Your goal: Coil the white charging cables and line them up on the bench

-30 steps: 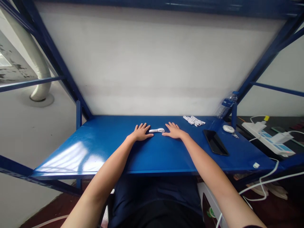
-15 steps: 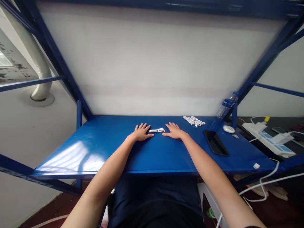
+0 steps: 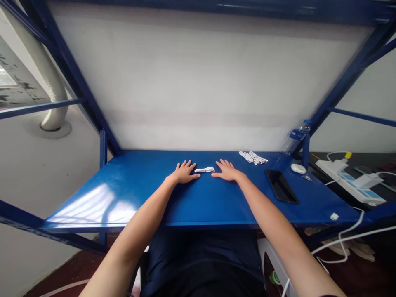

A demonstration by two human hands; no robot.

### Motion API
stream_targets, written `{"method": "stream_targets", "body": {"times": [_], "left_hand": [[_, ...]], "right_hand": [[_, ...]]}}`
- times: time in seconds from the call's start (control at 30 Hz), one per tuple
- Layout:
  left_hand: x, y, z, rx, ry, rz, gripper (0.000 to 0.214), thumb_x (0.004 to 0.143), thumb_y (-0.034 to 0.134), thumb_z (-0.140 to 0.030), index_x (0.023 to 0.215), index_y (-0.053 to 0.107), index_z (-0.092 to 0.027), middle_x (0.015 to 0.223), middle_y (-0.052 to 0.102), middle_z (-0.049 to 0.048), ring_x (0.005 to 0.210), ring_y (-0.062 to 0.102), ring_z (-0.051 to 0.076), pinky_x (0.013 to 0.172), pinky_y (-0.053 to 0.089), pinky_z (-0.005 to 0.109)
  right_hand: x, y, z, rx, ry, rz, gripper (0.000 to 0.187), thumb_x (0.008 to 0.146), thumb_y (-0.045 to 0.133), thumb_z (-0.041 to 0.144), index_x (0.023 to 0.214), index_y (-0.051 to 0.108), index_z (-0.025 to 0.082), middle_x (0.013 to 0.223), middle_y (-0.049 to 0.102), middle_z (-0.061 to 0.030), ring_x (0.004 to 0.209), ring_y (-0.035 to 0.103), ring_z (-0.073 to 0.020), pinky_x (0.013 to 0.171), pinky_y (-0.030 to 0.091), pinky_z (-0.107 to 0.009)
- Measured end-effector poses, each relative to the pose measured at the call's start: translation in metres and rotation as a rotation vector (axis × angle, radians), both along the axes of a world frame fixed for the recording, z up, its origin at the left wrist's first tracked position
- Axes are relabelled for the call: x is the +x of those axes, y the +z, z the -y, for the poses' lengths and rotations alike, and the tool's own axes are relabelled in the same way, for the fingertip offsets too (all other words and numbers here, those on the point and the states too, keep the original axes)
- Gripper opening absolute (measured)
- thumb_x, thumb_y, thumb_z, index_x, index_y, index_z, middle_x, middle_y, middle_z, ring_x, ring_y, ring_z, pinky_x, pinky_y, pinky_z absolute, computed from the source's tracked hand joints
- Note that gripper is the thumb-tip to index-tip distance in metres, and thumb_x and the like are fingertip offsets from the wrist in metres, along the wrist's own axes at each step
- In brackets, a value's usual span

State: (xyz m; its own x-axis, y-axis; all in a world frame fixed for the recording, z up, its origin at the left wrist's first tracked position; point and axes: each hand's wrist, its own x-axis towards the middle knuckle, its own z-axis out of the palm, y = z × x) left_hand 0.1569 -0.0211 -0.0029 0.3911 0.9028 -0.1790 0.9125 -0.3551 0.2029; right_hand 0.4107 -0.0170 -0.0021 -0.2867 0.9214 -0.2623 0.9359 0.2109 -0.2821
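My left hand (image 3: 185, 173) and my right hand (image 3: 227, 170) lie palm down on the blue metal tabletop (image 3: 139, 177), fingers spread. Between them sits a small coiled white cable (image 3: 204, 170), close to both hands but touching neither. Further right, beyond my right hand, lies a bundle of white cables (image 3: 253, 157). Both hands hold nothing.
A black smartphone (image 3: 281, 185), a round white object (image 3: 298, 168) and a plastic water bottle (image 3: 295, 138) stand at the table's right. Blue steel shelf posts frame the table. A power strip (image 3: 349, 180) with plugged-in chargers lies on a dark surface beyond the right edge.
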Motion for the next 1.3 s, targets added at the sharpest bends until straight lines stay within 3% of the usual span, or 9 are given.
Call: {"method": "stream_targets", "body": {"times": [1.3], "left_hand": [[-0.0011, -0.0076, -0.0055, 0.022, -0.007, 0.006, 0.091, 0.08, 0.026, -0.08, 0.152, 0.021, -0.023, 0.158, 0.01, 0.0096, 0.145, 0.003, 0.032, 0.113, 0.004, 0.053]], "right_hand": [[-0.0001, 0.0003, 0.0003, -0.001, -0.002, 0.009, 0.109, 0.071, 0.035, 0.086, 0.154, 0.011, 0.019, 0.16, -0.001, -0.0087, 0.145, -0.006, -0.0317, 0.116, 0.002, -0.044]]}}
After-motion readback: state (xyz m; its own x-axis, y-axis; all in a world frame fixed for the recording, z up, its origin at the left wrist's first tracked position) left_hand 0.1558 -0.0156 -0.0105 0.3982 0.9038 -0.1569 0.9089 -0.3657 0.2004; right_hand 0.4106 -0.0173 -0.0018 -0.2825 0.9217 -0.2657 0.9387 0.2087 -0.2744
